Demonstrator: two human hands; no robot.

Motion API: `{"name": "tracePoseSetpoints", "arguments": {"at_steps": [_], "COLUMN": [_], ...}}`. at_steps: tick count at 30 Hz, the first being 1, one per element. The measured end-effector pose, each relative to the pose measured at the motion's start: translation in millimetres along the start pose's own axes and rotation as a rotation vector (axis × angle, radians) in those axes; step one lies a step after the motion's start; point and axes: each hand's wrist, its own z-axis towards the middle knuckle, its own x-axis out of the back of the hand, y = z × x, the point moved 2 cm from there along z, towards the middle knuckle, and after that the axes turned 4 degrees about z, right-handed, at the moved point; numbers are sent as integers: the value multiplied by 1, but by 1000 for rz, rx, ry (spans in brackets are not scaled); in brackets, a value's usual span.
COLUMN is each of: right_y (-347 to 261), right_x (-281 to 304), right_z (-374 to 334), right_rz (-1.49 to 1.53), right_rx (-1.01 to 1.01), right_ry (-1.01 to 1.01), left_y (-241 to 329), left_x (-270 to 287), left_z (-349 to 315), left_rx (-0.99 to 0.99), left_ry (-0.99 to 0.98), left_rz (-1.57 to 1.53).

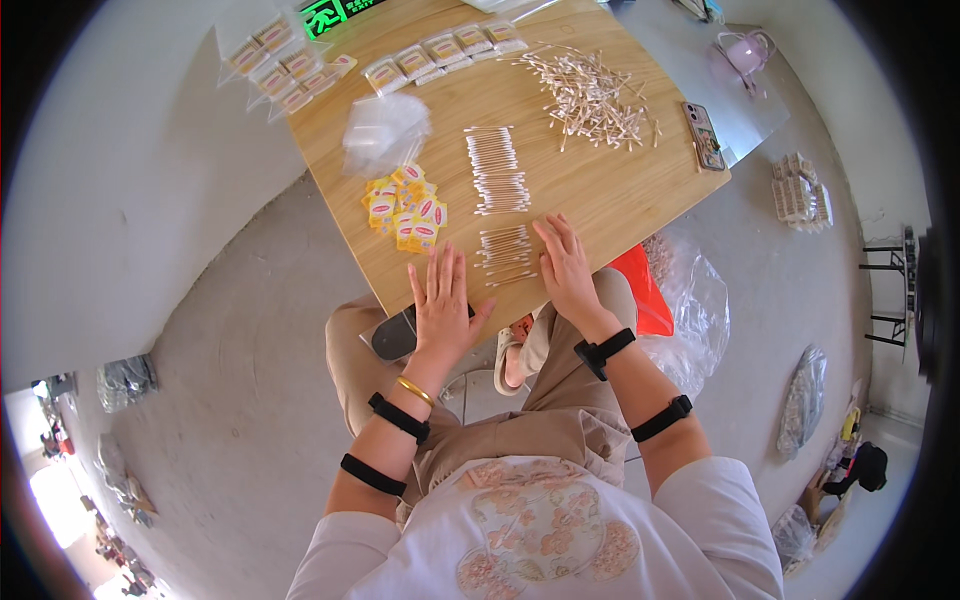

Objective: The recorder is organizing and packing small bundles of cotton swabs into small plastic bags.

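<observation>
My left hand [443, 300] lies flat near the table's front edge, fingers spread, holding nothing. On the other side of a short row of cotton swabs [505, 252], my right hand [567, 268] rests with its fingers stretched out, its tips beside the swabs. A longer row of swabs [497, 170] lies just beyond, laid side by side. Ahead of my left hand is a pile of yellow-and-white printed packets or labels [405, 208]. Clear plastic bags [388, 132] are stacked behind that pile. A loose heap of swabs [592, 97] covers the far right of the table.
Filled clear packs [442, 55] line the table's far edge, and more packs [285, 65] stand at the far left. A phone [704, 136] lies at the right edge. Below it hang a red bag [643, 290] and clear plastic [695, 325].
</observation>
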Motion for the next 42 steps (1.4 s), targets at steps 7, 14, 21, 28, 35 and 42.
{"name": "tracePoseSetpoints", "arguments": {"at_steps": [7, 14, 21, 28, 35, 42], "right_y": [-13, -26, -25, -22, -19, -43], "right_x": [-5, -6, -3, -2, 2, 22], "right_z": [1, 1, -4, -8, -10, 8], "right_rz": [-87, -105, -127, -140, -125, 12], "right_rx": [54, 84, 93, 84, 92, -45], "right_ry": [-96, -125, -138, -144, -110, 132], "left_y": [-3, -6, -8, -15, -16, -4], "left_x": [0, 3, 3, 3, 9, 50], "left_z": [36, 54, 62, 65, 64, 49], "left_rx": [136, 95, 94, 83, 49, 15], "left_ry": [153, 223, 196, 235, 295, 324], "left_rz": [-207, -183, -155, -244, -322, -418]}}
